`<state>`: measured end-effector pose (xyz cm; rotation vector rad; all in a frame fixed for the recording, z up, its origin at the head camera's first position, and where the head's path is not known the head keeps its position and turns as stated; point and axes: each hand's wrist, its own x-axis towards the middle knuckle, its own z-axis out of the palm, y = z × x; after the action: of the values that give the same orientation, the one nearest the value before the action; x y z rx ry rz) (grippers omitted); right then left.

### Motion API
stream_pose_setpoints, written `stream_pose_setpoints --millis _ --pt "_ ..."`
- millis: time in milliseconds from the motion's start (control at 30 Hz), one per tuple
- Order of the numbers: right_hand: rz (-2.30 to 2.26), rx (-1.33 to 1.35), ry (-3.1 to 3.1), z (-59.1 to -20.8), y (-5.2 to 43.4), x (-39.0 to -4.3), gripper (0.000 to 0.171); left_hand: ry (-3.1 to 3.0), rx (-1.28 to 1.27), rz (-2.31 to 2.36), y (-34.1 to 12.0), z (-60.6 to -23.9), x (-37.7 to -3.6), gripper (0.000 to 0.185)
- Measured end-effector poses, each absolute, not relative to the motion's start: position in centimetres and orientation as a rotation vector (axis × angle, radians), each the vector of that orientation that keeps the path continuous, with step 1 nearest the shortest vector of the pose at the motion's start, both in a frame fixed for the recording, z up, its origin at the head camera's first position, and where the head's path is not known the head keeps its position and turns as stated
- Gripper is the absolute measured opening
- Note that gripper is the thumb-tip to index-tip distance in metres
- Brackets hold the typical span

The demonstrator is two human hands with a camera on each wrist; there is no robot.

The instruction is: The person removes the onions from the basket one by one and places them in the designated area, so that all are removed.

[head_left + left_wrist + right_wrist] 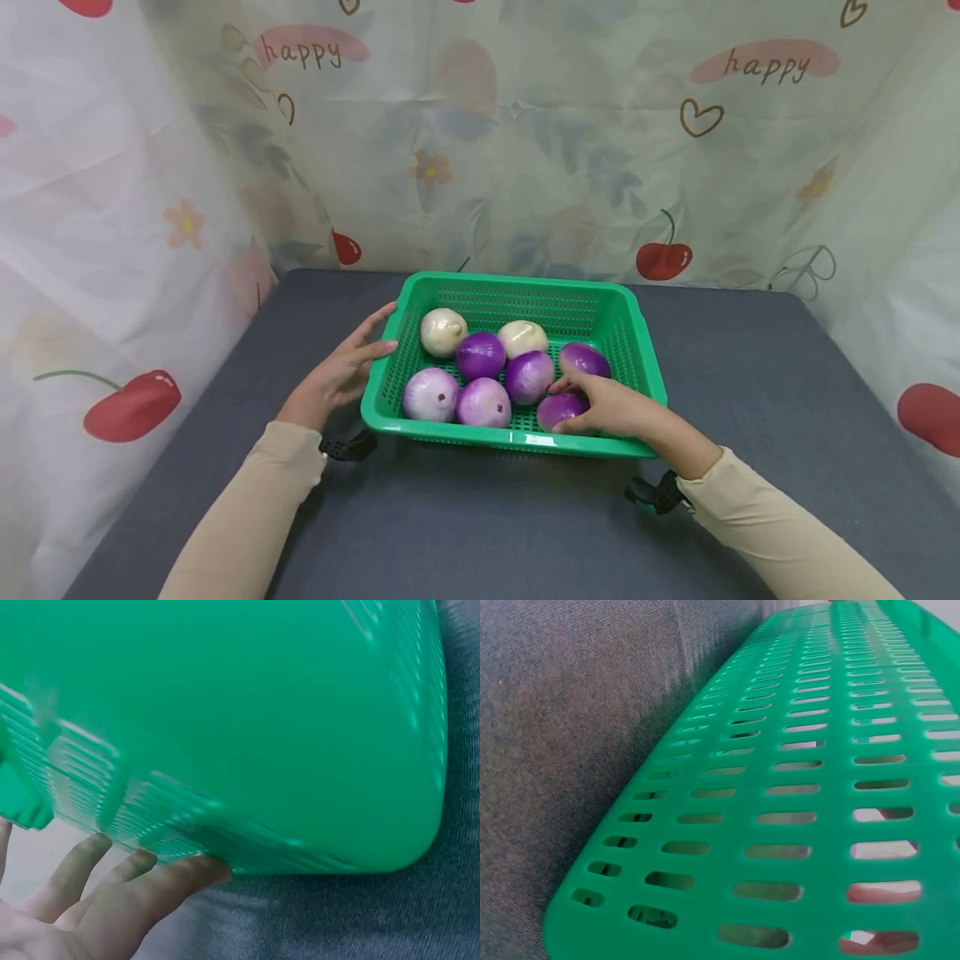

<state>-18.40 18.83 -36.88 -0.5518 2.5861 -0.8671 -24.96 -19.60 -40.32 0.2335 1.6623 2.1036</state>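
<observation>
A green plastic basket point(517, 435) holds several onions in purple and white. My right hand point(611, 406) reaches over its near right side and grips a purple onion point(558, 409) at the front, thumb and fingers around it. Another purple onion point(585, 359) lies just behind that hand. At the basket's left end, my left hand point(341, 367) touches the rim with its thumb, fingers extended. In the left wrist view, those fingers point(150, 896) lie against the outer wall point(300, 750). The right wrist view shows the slotted wall point(829, 750), which hides most of the right hand.
Two whitish onions, one at back left point(443, 332) and one at back middle point(522, 338), sit among the purple ones. The basket stands on a dark grey table point(480, 525). A patterned curtain point(517, 142) hangs behind and at both sides.
</observation>
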Motion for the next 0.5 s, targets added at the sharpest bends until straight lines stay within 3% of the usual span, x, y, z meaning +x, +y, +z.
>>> stream_pose_setpoints --millis 500 --pt "-0.861 -0.55 2.572 -36.95 18.82 -18.35 0.052 1.555 0.22 2.154 -19.69 -40.81 -25.06 0.065"
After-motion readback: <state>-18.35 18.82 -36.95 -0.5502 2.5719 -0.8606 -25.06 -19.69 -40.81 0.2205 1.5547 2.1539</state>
